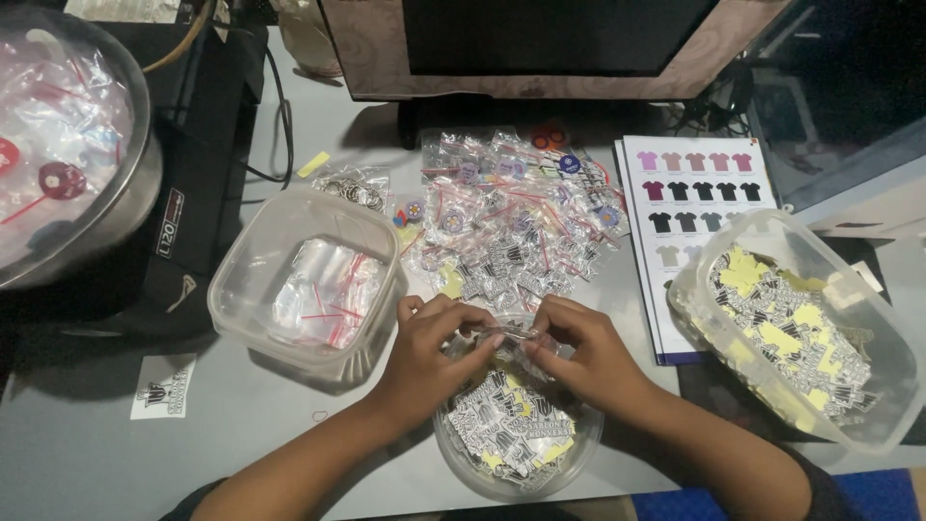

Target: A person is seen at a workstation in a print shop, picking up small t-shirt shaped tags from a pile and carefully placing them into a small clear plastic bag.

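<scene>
Two hands, left hand (pixel 424 352) and right hand (pixel 588 357), grip clamped on a small clear bag (pixel 516 338) above the round bowl (pixel 463 463), tubs crowding both sides.

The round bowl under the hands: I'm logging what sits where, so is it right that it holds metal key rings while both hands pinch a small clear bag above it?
Not quite. In the head view the round bowl holds black-and-white printed stickers with yellow backings, not key rings. The rest stands: the left hand and right hand pinch a small clear bag above it.
</scene>
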